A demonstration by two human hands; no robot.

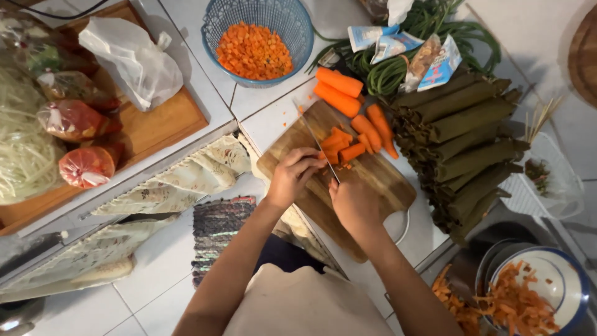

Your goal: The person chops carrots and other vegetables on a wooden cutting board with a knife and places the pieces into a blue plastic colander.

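Left hand (292, 176): closed, fingers curled over the orange carrot sticks (339, 147) on the brown wooden cutting board (379, 177).
Right hand (352, 200): closed around the steel knife (316, 138).

Matt wooden cutting board (373, 177), shiny metal knife blade (317, 140).

Bare board (385, 180) right of hands; whole carrots (348, 99), leaf bundles (466, 143) block beyond.

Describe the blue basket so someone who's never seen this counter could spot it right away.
Start at the wooden cutting board where the hands slice carrots, then look past the whole carrots to the far edge. There sits the blue basket: round, mesh-walled, and the only container holding small diced carrot cubes.
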